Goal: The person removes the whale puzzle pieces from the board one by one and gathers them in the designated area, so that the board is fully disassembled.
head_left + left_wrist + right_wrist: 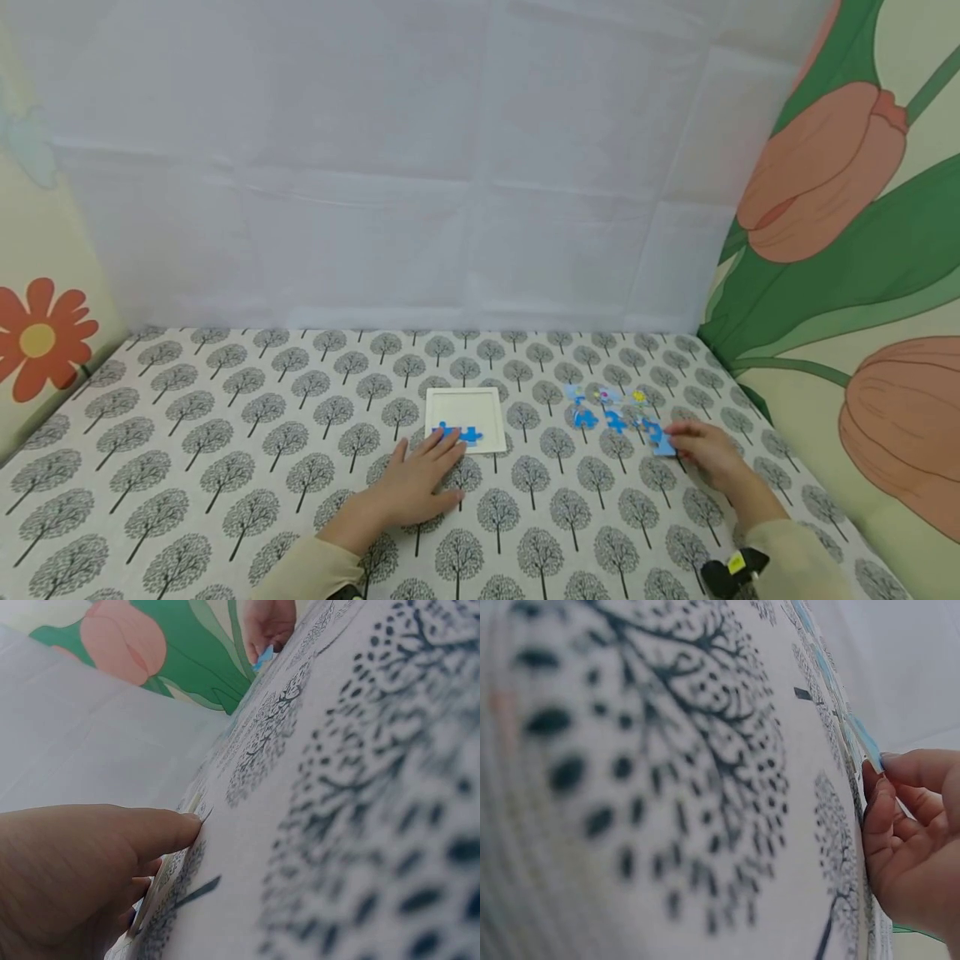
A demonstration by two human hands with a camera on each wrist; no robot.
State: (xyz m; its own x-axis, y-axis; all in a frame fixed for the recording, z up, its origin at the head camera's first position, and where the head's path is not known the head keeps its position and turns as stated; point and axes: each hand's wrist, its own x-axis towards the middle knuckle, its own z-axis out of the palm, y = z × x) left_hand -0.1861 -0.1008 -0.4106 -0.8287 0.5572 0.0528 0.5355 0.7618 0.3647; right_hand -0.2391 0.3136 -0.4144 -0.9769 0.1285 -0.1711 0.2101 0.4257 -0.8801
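Note:
A white square puzzle tray [491, 404] lies on the cloth, with blue jigsaw pieces [470, 435] along its near edge. My left hand [416, 483] rests with extended fingers over the tray's near left corner, its fingertips at those pieces and partly covering them. To the right, my right hand [708, 457] pinches a light blue jigsaw piece [663, 447] between thumb and fingers. In the right wrist view this piece [865, 742] stands tilted up from the cloth at the fingertips. Several loose jigsaw pieces [615, 422] lie just left of the right hand.
A white cloth with printed trees [300, 475] covers the table. Behind it hangs a white sheet [375, 208]. Walls with painted flowers [817, 183] stand at both sides. Among the loose pieces, one bears a yellow shape [639, 396].

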